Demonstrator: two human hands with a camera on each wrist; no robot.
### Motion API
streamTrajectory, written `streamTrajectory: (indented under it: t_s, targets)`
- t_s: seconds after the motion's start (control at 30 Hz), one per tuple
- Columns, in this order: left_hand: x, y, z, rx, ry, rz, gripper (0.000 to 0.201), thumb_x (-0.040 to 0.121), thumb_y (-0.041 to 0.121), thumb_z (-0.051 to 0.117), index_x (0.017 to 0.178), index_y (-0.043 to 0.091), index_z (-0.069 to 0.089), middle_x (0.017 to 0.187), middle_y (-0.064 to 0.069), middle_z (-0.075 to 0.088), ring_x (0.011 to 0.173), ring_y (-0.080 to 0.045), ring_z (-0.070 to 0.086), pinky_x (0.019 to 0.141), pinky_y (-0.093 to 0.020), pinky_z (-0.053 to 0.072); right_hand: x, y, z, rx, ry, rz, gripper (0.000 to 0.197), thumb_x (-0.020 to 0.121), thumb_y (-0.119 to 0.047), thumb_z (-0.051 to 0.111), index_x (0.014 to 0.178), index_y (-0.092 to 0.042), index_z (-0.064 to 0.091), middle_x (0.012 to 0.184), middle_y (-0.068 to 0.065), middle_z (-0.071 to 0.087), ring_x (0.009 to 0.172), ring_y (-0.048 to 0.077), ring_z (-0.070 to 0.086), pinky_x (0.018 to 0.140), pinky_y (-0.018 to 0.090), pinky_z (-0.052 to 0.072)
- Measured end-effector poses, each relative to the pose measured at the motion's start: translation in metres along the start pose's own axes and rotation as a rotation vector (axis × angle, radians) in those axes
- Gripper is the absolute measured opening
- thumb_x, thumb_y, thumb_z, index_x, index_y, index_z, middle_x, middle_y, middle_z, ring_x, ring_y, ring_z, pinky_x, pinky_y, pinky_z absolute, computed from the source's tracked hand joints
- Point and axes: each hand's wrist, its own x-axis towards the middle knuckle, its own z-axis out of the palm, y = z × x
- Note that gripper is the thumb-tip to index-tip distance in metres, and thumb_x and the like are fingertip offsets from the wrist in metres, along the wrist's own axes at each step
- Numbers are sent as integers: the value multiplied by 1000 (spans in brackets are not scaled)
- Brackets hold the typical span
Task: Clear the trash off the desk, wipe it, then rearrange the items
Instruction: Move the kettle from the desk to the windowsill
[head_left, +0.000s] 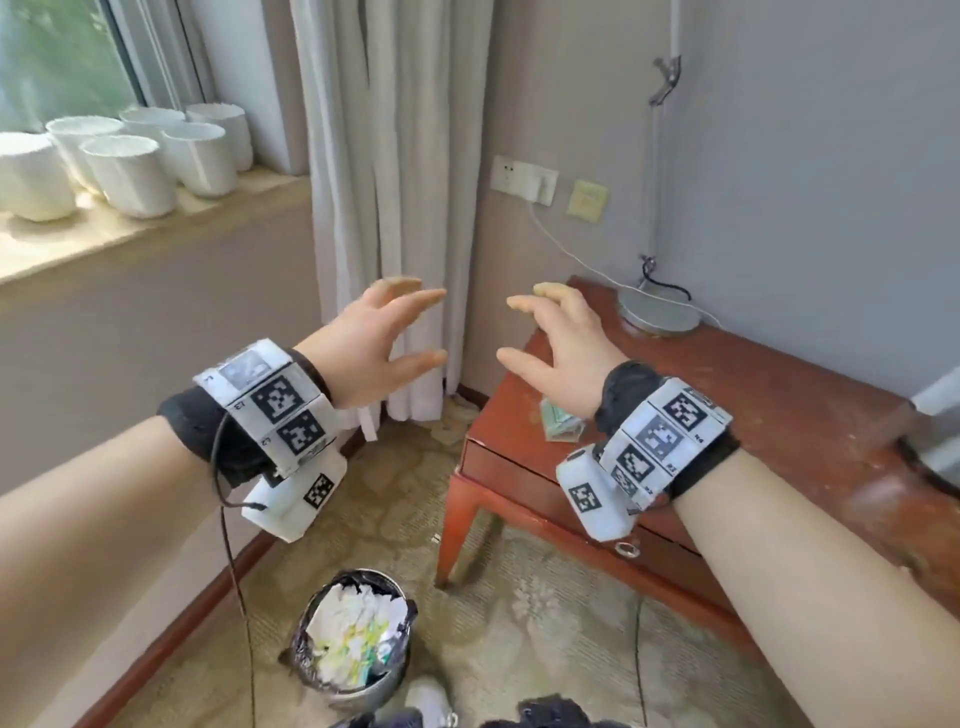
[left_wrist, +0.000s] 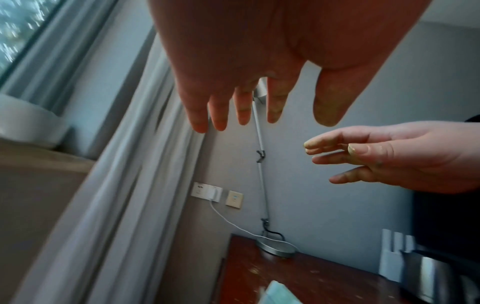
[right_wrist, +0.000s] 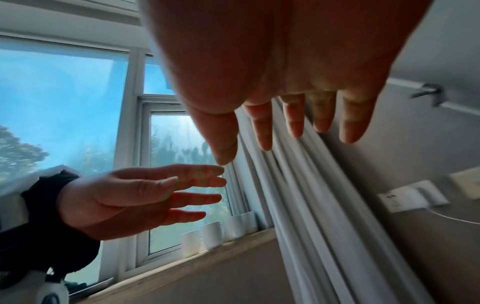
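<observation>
— Though half hidden behind the wrist, made out a greenish packet (head_left: 560, 427) flat on the desk (head_left: 753, 415), close to the front left corner. Seemed the only scrap of trash in view up there; too blurred to name more exactly

— Nearer to which hand?

— Nearer to the right hand (head_left: 563, 353), by a good way. Sat almost straight beneath that palm and a little back toward the body. Well apart from the left hand (head_left: 376, 348), raised out past the desk edge, over the floor and in front of the curtain (head_left: 395, 182)

— Holding anything?

— Nothing in either. Fingers spread and loosely bent on both, palms turned toward each other, fingertips apart, no contact

— And the packet's long axis?

— Could not tell; too much of it covered

— So a drop of the right hand, down and slightly back?

— Judged so. Then leftward and down with it to the bin (head_left: 353, 644) on the floor, nearer the left forearm, already heaped with white paper. Wiping and rearranging not yet begun, by the look of the dusty top around the lamp base (head_left: 658, 314)
</observation>
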Motion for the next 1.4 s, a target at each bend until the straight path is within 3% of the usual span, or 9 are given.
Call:
streamTrajectory:
  t_s: [0.27,0.4,0.6,0.7,0.87,1.1,1.4]
  targets:
    - [-20,91,81,-85,-174,128,62,90,32,56,145,25,29,149,-2,23,137,-15,29,109,-22,22,-127,66,-32,-20,27,253,52,90,-35,56,138,-24,39,149,4,21,138,21,23,114,32,20]
    - [-15,144,120,-79,-242,179,62,89,34,58,144,29,30,148,0,24,134,-17,33,113,-31,27,-180,110,-55,-20,50,341,51,91,-36,54,138,-25,39,150,2,19,139,20,21,113,31,19]
    - [8,248,187,-51,-294,254,63,90,34,56,146,29,27,150,1,21,131,-17,37,105,-25,30,-254,200,-99,-42,54,439,50,92,-38,52,138,-27,38,150,-1,19,138,19,23,113,34,20]
    - [23,306,225,-66,-314,275,63,90,36,56,146,30,26,150,2,21,130,-17,38,103,-27,33,-290,251,-124,-41,62,481,49,91,-38,53,138,-27,39,148,-1,21,137,20,25,113,39,27]
    - [40,390,283,-100,-337,323,62,91,35,55,145,29,26,150,3,20,129,-15,40,98,-21,33,-342,331,-156,-85,68,529,48,91,-36,54,137,-26,41,145,-1,26,134,19,30,109,30,25]
    - [66,438,320,-42,-402,307,64,90,35,56,146,31,24,150,4,19,130,-17,38,106,-34,37,-350,392,-175,-58,-4,514,49,91,-35,54,137,-25,40,146,0,26,134,20,29,111,34,29]
    - [149,464,358,18,-456,316,63,91,34,54,146,30,23,150,3,20,130,-18,38,103,-29,36,-308,469,-193,20,30,552,48,91,-30,56,136,-22,42,143,2,29,130,19,35,111,31,28]
